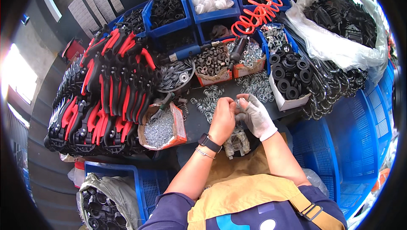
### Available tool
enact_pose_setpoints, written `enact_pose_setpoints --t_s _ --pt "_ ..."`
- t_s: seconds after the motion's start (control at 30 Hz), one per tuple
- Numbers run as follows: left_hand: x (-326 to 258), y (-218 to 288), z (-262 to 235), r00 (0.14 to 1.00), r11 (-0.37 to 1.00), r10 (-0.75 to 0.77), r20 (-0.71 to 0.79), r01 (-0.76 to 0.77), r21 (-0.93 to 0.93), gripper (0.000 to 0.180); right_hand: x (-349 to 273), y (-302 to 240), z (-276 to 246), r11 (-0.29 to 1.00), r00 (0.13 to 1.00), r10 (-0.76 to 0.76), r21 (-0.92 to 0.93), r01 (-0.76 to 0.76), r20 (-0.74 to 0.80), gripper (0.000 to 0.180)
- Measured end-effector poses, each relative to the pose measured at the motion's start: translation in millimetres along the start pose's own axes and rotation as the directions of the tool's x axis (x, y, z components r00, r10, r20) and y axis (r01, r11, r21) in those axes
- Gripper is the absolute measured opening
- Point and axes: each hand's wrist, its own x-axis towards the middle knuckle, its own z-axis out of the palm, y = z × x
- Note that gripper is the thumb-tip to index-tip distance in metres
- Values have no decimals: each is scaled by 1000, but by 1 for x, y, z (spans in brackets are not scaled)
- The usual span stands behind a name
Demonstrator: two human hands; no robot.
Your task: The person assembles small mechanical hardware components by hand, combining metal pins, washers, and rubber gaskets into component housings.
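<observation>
My bare left hand (223, 117), with a dark watch (210, 143) on its wrist, has its fingertips pinched together. Close against it, my right hand (256, 119), in a pale glove, is closed with thumb and fingers together. Whatever sits between the fingertips is too small to make out. Both hands are above a metal fixture (237, 143) at the bench's near edge. Loose metal springs (205, 108) lie left of my left hand, and more coil springs (259, 86) lie beyond my right hand.
Stacked black-and-red clamp-like tools (112, 81) fill the left. A box of small rivet-like metal pieces (159, 127) stands nearer. Nuts (213, 59) and black rings (291, 75) fill boxes. A dark air driver (238, 51) lies behind under a red coiled hose (258, 13). Blue crates (345, 141) stand right.
</observation>
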Motion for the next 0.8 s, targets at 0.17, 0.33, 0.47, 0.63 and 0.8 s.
enact_pose_setpoints --t_s 0.17,0.33,0.47,0.63,0.8 --pt "2 0 2 997 995 82 12 -83 64 23 2 -6 -5 934 990 -120 -330 136 69 19" --pt "10 -6 -5 963 944 -219 156 249 -216 31 -2 -17 -4 -86 554 -508 -679 729 659 25" --pt "22 5 -24 621 363 -411 667 783 -505 27 6 -24 -25 -458 279 -327 -410 788 903 23" --pt "37 5 -34 645 421 -406 647 761 -494 29 2 -25 -13 -73 601 -542 -745 663 588 22" --pt "49 -11 -7 818 713 -484 310 575 -402 26 16 -9 -17 955 979 -198 -234 181 -52 21"
